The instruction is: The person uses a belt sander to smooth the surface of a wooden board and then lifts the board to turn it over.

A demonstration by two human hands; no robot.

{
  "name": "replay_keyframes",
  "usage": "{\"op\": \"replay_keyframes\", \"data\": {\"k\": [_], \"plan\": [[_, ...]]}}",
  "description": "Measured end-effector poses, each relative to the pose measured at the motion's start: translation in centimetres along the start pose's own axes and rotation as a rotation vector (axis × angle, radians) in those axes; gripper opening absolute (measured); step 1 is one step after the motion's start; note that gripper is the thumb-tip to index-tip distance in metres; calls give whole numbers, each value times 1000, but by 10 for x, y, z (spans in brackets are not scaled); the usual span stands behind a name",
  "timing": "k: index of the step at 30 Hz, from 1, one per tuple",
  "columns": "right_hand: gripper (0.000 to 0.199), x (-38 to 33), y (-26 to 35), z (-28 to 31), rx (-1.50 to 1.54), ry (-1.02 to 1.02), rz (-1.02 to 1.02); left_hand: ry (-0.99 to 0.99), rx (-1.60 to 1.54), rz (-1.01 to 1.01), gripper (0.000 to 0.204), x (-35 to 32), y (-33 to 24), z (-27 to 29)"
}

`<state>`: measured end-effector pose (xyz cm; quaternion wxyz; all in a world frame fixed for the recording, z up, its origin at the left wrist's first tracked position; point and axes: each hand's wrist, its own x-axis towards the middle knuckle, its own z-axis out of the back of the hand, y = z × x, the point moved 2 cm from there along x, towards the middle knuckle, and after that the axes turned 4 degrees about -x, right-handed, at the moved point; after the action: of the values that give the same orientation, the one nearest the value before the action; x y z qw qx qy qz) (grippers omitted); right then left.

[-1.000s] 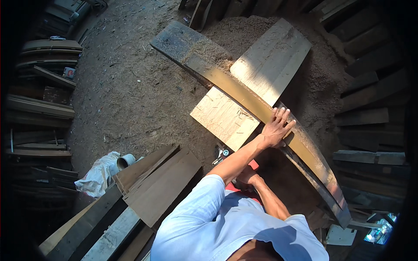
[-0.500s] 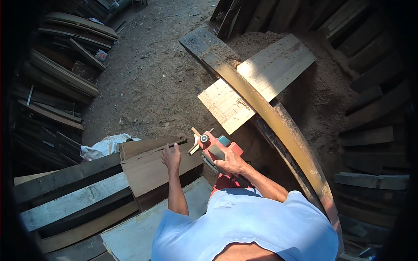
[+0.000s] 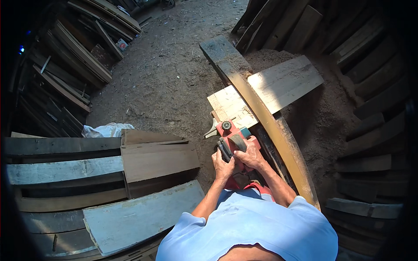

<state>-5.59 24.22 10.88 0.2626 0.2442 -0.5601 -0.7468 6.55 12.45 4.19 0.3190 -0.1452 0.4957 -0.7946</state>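
Both the left hand point(image 3: 223, 164) and right hand point(image 3: 249, 154) close their fingers around the red power planer point(image 3: 232, 140), beside the long plank point(image 3: 271, 126).

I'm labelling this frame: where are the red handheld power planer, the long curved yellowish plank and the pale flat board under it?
red handheld power planer point(image 3: 229, 132), head view, front of its body.
long curved yellowish plank point(image 3: 278, 132), head view, mid-length face.
pale flat board point(image 3: 285, 82), head view, sunlit top.
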Motion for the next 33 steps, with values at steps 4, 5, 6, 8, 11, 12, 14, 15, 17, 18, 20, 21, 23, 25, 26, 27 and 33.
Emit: {"op": "replay_keyframes", "data": {"k": [4, 5, 6, 8, 11, 12, 14, 15, 17, 18, 20, 21, 23, 25, 26, 27, 33], "plan": [[36, 13, -13, -9, 30, 24, -93, 34, -4, 39, 76, 20, 13, 1], [36, 19, -13, -15, 18, 10, -88, 40, -3, 62, 76, 27, 19, 1], [36, 24, -14, -20, 8, -7, -82, 46, -1, 82, 75, 36, 19, 4], [36, 48, -17, -24, 11, -6, -63, 24, 18, 54, 67, 58, 20, 7], [36, 94, 1, -26, 52, 46, -182, -36, 69, 15, 58, 103, 22, 17], [36, 111, 28, -26, 58, 128, -341, -78, 81, -6, 55, 120, 29, 22], [38, 149, 4, -28, -10, -8, -118, 23, 55, 59, 63, 162, 12, 24], [38, 170, -5, -36, -7, -34, -69, -6, 62, 56, 63, 182, 14, 28], [36, 205, 12, -45, 4, 19, -92, -86, 52, 32, 64, 217, 32, 39], [35, 216, 24, -42, 20, 19, -106, -89, 74, 16, 69, 229, 27, 39], [36, 222, 26, -40, -16, 31, -154, -60, 79, 31, 73, 238, 24, 40], [37, 219, 20, -41, -40, 10, -124, -61, 78, 26, 74, 234, 25, 37], [42, 203, -3, -43, -87, -32, -66, -61, 75, 17, 74, 215, 30, 32], [42, 168, -5, -38, -54, 4, -112, -29, 53, 43, 77, 177, 29, 27], [42, 145, -2, -33, -28, 25, -160, -16, 26, 52, 78, 153, 26, 24], [41, 119, 9, -27, 5, 63, -255, -7, 25, 40, 80, 127, 26, 22], [33, 9, -8, -16, 26, 69, -248, 114, 5, 55, 78, 17, 11, 8]]}}
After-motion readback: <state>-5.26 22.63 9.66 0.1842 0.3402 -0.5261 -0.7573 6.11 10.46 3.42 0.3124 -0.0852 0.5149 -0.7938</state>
